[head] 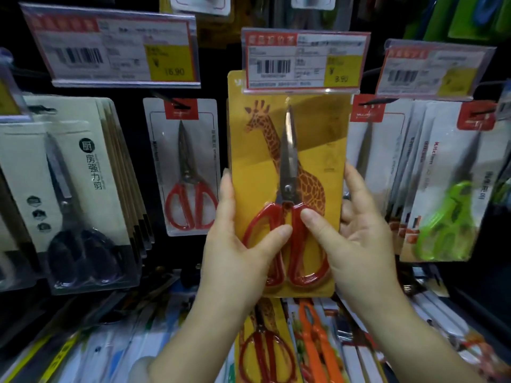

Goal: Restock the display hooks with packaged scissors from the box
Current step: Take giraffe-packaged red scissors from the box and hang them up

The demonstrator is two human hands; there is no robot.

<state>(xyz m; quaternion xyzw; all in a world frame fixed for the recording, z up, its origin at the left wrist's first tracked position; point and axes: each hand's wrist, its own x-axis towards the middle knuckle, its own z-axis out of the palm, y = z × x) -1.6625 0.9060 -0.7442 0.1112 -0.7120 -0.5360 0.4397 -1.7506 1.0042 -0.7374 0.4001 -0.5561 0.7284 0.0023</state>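
A yellow giraffe-print pack of red-handled scissors [287, 150] is held upright in the middle of the display. Its top edge sits behind the price tag reading 8.90 [304, 62]. My left hand [235, 244] grips the pack's left edge, thumb across the red handles. On the right edge is my right hand [356, 233], its thumb pressing the handles too. The hook itself is hidden behind the tag. More giraffe packs [262, 349] lie below my wrists.
Hanging packs flank the middle one: black-handled scissors [74, 194] at left, a white pack with red scissors [188, 167], and white packs with green scissors [439, 189] at right. Price tags [116, 48] jut forward above. Orange-handled packs [318, 344] and others lie below.
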